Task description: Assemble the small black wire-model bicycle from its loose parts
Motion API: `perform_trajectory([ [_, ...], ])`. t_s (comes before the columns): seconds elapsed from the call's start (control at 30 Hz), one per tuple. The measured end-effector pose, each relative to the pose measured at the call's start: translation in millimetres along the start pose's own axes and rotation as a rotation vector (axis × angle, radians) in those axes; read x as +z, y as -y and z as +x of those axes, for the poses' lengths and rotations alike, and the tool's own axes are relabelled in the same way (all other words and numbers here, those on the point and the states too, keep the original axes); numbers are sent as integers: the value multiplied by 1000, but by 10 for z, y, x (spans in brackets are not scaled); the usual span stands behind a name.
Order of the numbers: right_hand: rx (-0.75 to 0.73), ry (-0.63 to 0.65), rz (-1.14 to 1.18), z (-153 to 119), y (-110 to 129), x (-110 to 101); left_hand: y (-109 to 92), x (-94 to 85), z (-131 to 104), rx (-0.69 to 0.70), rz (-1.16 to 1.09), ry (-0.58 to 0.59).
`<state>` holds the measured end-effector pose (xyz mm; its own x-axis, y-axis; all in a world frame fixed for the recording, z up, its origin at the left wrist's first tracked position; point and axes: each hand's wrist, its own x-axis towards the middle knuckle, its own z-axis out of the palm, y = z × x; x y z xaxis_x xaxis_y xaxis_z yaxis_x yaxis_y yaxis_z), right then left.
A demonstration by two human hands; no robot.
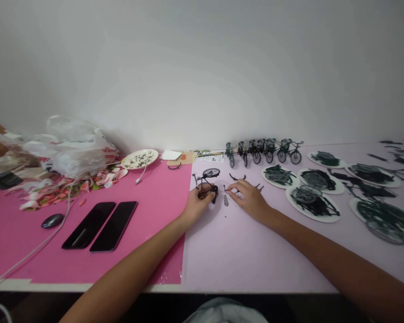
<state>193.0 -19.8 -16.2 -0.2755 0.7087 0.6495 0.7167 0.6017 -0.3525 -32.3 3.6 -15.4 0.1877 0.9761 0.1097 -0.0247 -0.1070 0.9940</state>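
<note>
My left hand (199, 204) is closed round a small dark model bicycle (211, 173), tilted with one wheel up, near the seam between the pink and lilac surfaces. To its right, my right hand (249, 197) has its thumb and forefinger pinched at a tiny dark part (225, 189) just above the lilac surface. A small grey piece (226, 200) lies between the hands. Behind my right hand is a curved black part (237, 177), and thin dark parts (257, 187) lie beside its knuckles.
Assembled model bicycles (269, 150) stand in a row by the wall. White plates (335, 218) of dark parts fill the right side. At left are two phones (113, 226), a mouse (52, 220), a cable, plastic bags (70, 152) and a plate of small parts (124, 164).
</note>
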Motion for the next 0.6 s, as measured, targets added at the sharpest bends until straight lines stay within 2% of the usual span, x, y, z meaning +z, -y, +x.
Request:
perform_trajectory([
  [0.1,-148,-30,-21,-21,96,27,14,26,-17,42,40,46],
  [0.2,-232,-21,-91,-29,155,51,16,58,-47,75,39,110],
  [0.37,-285,-27,-203,-30,208,58,17,92,-85,105,52,155],
  [0.6,-305,-64,-214,-35,227,48,34,92,-103,156,98,162],
])
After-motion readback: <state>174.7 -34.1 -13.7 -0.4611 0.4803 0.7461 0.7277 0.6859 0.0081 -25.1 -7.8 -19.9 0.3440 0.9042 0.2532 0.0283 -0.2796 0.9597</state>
